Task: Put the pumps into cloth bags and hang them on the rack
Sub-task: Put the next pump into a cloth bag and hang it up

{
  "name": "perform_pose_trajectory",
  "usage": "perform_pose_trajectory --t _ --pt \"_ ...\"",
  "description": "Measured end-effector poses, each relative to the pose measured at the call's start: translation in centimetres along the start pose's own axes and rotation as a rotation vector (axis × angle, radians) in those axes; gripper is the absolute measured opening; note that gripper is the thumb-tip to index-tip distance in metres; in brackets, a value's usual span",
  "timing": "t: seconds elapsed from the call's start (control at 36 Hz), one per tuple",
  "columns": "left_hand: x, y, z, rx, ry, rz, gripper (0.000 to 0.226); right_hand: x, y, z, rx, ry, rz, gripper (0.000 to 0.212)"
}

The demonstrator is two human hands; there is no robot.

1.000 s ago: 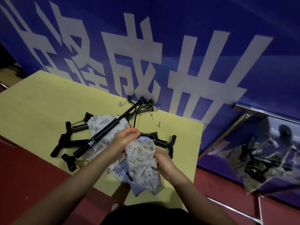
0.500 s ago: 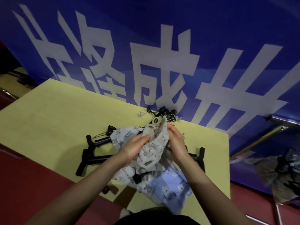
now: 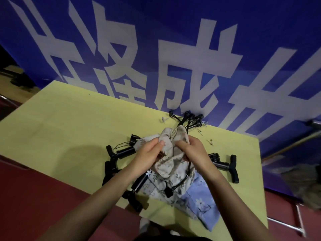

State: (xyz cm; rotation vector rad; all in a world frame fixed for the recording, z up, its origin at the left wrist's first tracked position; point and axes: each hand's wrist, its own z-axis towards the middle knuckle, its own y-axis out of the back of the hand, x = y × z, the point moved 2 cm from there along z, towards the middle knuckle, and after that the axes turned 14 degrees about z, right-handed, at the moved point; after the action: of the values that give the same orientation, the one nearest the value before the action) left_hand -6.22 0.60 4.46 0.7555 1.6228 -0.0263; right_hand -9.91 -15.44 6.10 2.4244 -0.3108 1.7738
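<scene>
Two bare hands work a beige drawstring cloth bag [image 3: 171,150] above a yellow tabletop [image 3: 60,122]: the left hand [image 3: 149,154] pinches its gathered mouth, the right hand [image 3: 192,150] curls its grip round the cloth opposite. Under the bag lie two more, a leaf-print bag [image 3: 175,178] and a blue flowered bag [image 3: 201,202]. Black T-handled pumps [image 3: 121,152] lie scattered around the bags, at least four, some half covered; one pump [image 3: 225,165] sits right of them. Tangled black hoses [image 3: 189,120] lie behind, against a blue banner [image 3: 173,49].
</scene>
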Motion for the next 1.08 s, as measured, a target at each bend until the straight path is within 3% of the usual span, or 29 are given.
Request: perform_pose_trajectory --t 0.08,0.17,0.25,0.33,0.39,0.44,0.5,0.58,0.61,0.64,0.72,0.83,0.92,0.97,1.03,1.08 --pt "0.2 -0.1 -0.2 0.053 0.097 -0.282 0.030 -0.5 1.9 -0.3 0.051 -0.081 0.259 0.012" --pt "0.7 -0.1 -0.6 0.039 0.192 -0.696 0.038 -1.5 4.3 -0.3 0.028 -0.160 0.437 0.030" --pt "0.5 -0.3 -1.3 -0.044 0.265 -1.053 0.046 -2.4 6.4 -0.6 -0.005 -0.216 0.503 0.030" --pt "-0.6 -1.0 -1.7 -0.084 0.272 -1.264 0.035 -3.4 8.4 -0.6 0.002 -0.291 0.668 0.015" --pt "-1.1 -2.3 -1.7 -0.023 0.253 -1.296 0.049 -4.1 9.6 -1.0 0.018 -0.360 0.794 0.006" --pt "-1.6 -3.7 -1.5 0.034 0.287 -1.248 0.053 -4.8 10.7 -1.1 0.008 -0.437 0.939 0.014" --pt "-2.5 -5.4 -1.2 0.045 0.389 -1.179 0.042 -5.2 11.9 -1.3 0.037 -0.485 1.084 0.003" --pt "-3.3 -7.3 -0.6 0.054 0.460 -1.122 0.030 -6.5 14.0 -0.9 0.083 -0.522 1.286 0.059" --pt "-3.0 -7.6 -0.3 0.071 0.435 -1.075 0.027 -6.9 14.7 -1.0 0.090 -0.545 1.329 0.066" --pt "-2.9 -7.8 0.2 0.084 0.412 -1.009 0.028 -7.0 15.2 -1.0 0.102 -0.558 1.341 0.061" --pt "-3.1 -8.3 0.7 0.145 0.410 -0.789 0.027 -6.7 16.0 -1.2 0.071 -0.614 1.233 0.019" --pt "-4.2 -8.4 1.1 0.276 0.184 -0.051 0.057 -6.4 17.1 -0.8 0.112 -0.676 1.218 0.046" --pt "-4.0 -8.7 1.6 0.338 0.091 0.353 0.039 -6.6 18.0 -0.4 0.141 -0.690 1.222 0.057" --pt "-3.4 -8.8 2.1 0.316 0.046 0.470 0.030 -6.9 18.2 -0.3 0.150 -0.677 1.227 0.055" --pt "-3.1 -8.9 2.2 0.266 0.001 0.463 0.042 -7.4 18.4 -0.2 0.116 -0.639 1.232 0.049" --pt "-2.6 -9.2 2.1 0.236 0.028 0.297 0.057 -7.9 18.5 0.0 0.107 -0.596 1.215 0.043"
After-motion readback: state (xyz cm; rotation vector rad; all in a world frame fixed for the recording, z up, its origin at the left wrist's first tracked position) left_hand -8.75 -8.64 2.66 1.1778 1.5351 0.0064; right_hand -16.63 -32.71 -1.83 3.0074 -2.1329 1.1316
